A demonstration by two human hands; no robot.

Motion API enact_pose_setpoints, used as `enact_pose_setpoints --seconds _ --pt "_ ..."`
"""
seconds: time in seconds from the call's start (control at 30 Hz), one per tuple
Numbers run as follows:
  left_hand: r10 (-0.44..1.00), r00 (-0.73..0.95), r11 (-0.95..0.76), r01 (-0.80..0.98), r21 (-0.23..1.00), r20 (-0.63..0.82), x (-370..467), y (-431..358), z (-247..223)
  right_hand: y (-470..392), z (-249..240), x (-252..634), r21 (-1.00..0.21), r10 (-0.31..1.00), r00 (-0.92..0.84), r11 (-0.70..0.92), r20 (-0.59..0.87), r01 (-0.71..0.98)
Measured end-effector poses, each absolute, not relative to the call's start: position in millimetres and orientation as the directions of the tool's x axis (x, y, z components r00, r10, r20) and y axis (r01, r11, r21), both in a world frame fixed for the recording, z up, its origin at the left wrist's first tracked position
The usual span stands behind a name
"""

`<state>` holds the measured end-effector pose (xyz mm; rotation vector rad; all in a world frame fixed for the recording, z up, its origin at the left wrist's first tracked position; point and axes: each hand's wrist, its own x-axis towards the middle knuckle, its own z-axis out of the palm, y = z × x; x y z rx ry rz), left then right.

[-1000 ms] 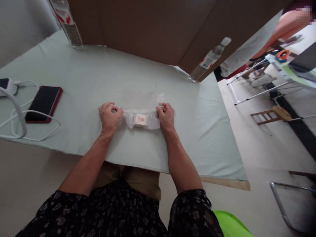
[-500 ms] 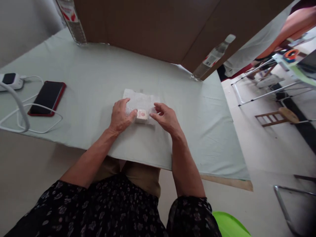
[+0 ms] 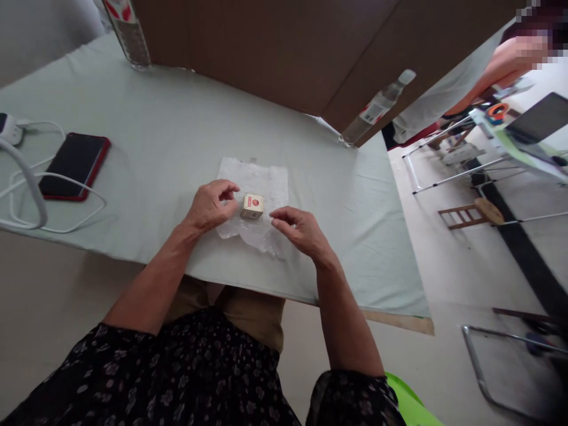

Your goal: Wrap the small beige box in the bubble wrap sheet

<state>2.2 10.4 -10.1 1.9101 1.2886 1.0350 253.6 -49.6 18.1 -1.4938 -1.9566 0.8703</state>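
A small cream-coloured box (image 3: 252,205) with a red mark on top sits on a spread sheet of bubble wrap (image 3: 261,175). The wrap's near edge is crumpled and ragged. My left hand (image 3: 212,205) is over the wrap's left side, its thumb and curled fingers apart and just short of the box. On the other side, my right hand (image 3: 302,231) is by the wrap's right edge, thumb and forefinger slightly parted, with nothing visible between them. Neither hand appears to touch the box.
A phone (image 3: 75,165) in a red case lies at left among white cables (image 3: 84,222). Behind stands a brown cardboard panel (image 3: 266,53), with a water bottle (image 3: 133,41) at left and another bottle (image 3: 377,109) at right. A green plastic object (image 3: 408,402) is below.
The wrap around the box has been opened out, its near part now lying toward me. The box shows uncovered, and both hands have moved slightly apart from it.
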Motion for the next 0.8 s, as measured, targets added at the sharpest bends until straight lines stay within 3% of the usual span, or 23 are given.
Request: enact_pose_setpoints --seconds 0.1,0.2,0.3,0.47,0.57,0.63,0.73,0.8 --pt "0.879 0.418 -0.449 0.570 0.688 0.228 1 11 -15 -32 7 235 -0.646 0.956 -0.239 0.290 0.168 0.706" --pt "0.846 0.525 -0.469 0.653 0.595 0.091 -2 11 -21 -16 -3 221 -0.542 0.948 -0.286 0.314 0.139 0.779" --pt "0.843 0.536 -0.478 0.709 0.518 0.045 -4 11 -24 -9 -8 232 -0.565 0.962 -0.207 0.273 0.179 0.779" --pt "0.869 0.493 -0.447 0.761 0.470 0.028 -5 11 -24 -13 -12 299 -0.638 0.964 0.085 0.100 0.253 0.764" --pt "0.882 0.470 -0.423 0.777 0.467 0.016 -4 11 -22 -17 -19 331 -0.597 0.964 0.183 -0.033 0.193 0.802" --pt "0.885 0.465 -0.414 0.781 0.467 0.006 -3 11 -21 -21 -20 334 -0.537 0.937 0.222 -0.045 0.270 0.843" --pt "0.882 0.471 -0.418 0.782 0.462 0.000 -1 11 -20 -25 -16 311 -0.473 0.894 0.132 0.097 0.428 0.876" --pt "0.884 0.468 -0.420 0.783 0.459 0.010 -1 11 -21 -27 -12 285 -0.445 0.912 -0.062 0.256 0.404 0.858"
